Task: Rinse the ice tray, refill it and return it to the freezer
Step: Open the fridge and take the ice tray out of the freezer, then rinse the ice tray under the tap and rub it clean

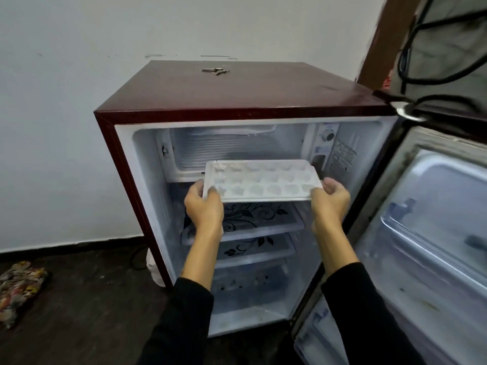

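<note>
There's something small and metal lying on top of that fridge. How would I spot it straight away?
Start at the dark red fridge with its door open. On its flat top, near the back edge by the white wall, lies a bunch of keys. It is the only loose item up there, silvery against the red.

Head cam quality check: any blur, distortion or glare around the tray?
Head view: wide-angle bends the fridge edges; ice tray reasonably sharp, held by the left hand and right hand; open door at right soft; no hard glare.
</note>
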A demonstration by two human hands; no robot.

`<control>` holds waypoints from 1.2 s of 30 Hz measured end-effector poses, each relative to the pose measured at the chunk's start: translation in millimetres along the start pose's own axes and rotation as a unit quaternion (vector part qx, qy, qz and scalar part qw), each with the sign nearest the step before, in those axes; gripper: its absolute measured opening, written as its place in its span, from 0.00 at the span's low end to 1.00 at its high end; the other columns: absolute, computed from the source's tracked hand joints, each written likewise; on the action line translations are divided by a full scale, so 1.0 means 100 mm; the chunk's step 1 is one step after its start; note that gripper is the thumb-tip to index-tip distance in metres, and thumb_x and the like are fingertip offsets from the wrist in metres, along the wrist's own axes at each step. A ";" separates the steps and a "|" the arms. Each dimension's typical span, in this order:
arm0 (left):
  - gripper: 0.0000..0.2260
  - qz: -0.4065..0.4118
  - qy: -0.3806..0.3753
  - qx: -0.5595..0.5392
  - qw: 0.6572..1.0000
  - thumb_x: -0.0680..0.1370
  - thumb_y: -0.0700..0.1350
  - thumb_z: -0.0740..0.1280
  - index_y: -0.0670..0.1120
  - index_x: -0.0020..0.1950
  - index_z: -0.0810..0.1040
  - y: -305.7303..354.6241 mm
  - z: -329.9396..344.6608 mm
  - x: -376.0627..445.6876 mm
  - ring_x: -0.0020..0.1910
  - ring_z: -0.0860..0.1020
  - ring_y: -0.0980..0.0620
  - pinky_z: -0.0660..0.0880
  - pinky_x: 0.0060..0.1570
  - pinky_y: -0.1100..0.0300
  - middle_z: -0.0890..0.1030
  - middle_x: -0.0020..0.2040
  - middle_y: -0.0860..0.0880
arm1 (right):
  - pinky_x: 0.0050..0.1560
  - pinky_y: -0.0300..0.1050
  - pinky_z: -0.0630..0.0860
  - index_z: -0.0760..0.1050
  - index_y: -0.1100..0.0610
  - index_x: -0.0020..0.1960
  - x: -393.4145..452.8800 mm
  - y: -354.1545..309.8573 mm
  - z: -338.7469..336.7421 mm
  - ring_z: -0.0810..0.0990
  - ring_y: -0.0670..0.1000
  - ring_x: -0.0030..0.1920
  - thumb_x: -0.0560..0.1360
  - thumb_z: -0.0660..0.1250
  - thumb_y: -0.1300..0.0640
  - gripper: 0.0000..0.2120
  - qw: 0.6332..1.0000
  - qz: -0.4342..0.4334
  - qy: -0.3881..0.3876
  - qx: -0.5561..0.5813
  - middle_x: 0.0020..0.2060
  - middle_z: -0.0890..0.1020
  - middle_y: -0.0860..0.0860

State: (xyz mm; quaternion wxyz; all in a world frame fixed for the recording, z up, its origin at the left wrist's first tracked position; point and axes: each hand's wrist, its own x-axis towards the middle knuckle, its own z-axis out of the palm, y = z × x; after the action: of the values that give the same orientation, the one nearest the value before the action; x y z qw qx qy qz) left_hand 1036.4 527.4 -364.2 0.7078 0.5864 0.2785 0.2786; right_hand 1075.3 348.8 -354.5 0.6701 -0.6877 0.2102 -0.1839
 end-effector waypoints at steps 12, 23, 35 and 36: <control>0.09 -0.135 -0.080 -0.028 0.987 0.78 0.40 0.59 0.47 0.57 0.72 -0.34 -0.35 -2.09 0.51 0.79 0.48 0.78 0.52 0.50 0.79 0.55 0.47 | 0.62 0.49 0.74 0.74 0.59 0.63 -1.39 0.44 -2.21 0.77 0.52 0.58 0.72 0.61 0.66 0.19 0.983 -0.001 0.186 0.003 0.59 0.78 0.54; 0.06 -0.209 -0.307 -0.017 0.928 0.78 0.42 0.60 0.49 0.51 0.74 -0.42 -0.02 -4.06 0.50 0.81 0.46 0.80 0.49 0.44 0.81 0.54 0.45 | 0.58 0.50 0.77 0.75 0.52 0.51 -2.19 0.50 -4.27 0.79 0.52 0.53 0.71 0.61 0.64 0.13 0.889 0.002 0.454 0.058 0.55 0.80 0.55; 0.12 -0.291 -0.598 0.042 0.745 0.80 0.41 0.60 0.43 0.62 0.75 -0.58 0.35 -6.27 0.51 0.81 0.48 0.78 0.54 0.47 0.82 0.53 0.46 | 0.56 0.42 0.75 0.75 0.56 0.59 -3.11 0.42 -6.19 0.78 0.49 0.56 0.73 0.58 0.64 0.17 0.692 -0.015 0.711 0.121 0.57 0.78 0.52; 0.12 -0.300 -0.617 0.051 0.726 0.80 0.42 0.61 0.43 0.63 0.74 -0.58 0.38 -6.45 0.51 0.81 0.48 0.78 0.53 0.47 0.81 0.55 0.45 | 0.57 0.42 0.75 0.75 0.57 0.60 -3.19 0.41 -6.33 0.77 0.48 0.56 0.73 0.58 0.64 0.17 0.677 -0.015 0.726 0.123 0.58 0.78 0.52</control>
State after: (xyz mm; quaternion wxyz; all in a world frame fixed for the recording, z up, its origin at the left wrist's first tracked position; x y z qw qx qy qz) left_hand 623.2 27.9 -372.2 0.7395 0.5496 -0.0443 -0.3862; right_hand 465.9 -14.9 -364.6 0.3827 -0.2526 0.5953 -0.6598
